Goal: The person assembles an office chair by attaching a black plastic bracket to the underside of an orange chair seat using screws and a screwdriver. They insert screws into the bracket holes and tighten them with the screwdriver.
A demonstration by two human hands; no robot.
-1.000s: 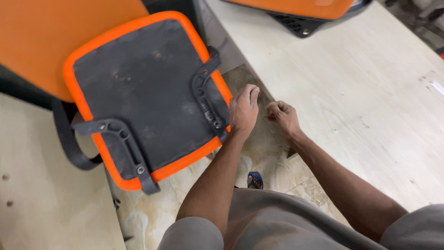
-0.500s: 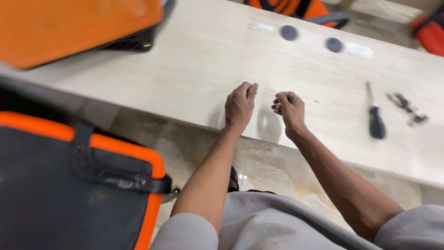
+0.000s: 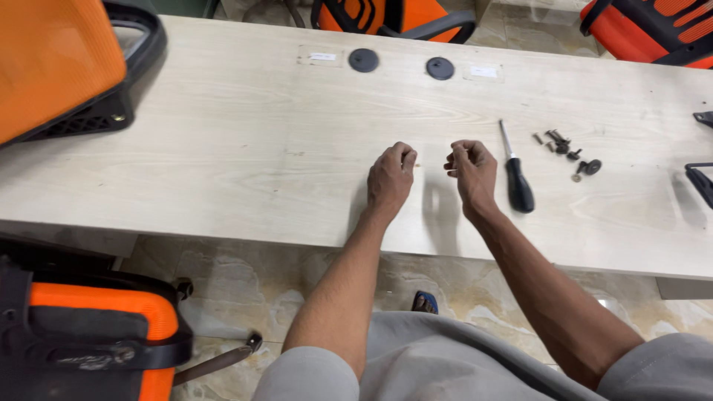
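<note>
Both of my hands hover over a long pale wooden table (image 3: 245, 156). My left hand (image 3: 390, 180) is curled, and a tiny pale screw tip (image 3: 417, 165) pokes out from between its thumb and forefinger. A hand's width to its right, my right hand (image 3: 471, 172) has its fingers pinched together; I cannot make out anything in it. Just right of that hand a screwdriver (image 3: 515, 178) with a black handle lies on the table. Beyond it is a small scatter of dark screws and washers (image 3: 566, 151).
An orange chair back (image 3: 56, 67) with a black frame lies on the table's left end. Two black round caps (image 3: 364, 59) (image 3: 440, 68) sit near the far edge. Black metal parts (image 3: 700, 180) lie at the right edge. An orange and black seat (image 3: 93, 330) stands on the floor at lower left.
The view has swung up from the orange and black seat on the floor to the table top. Both hands have gone from the seat's edge to above the table, staying close together.
</note>
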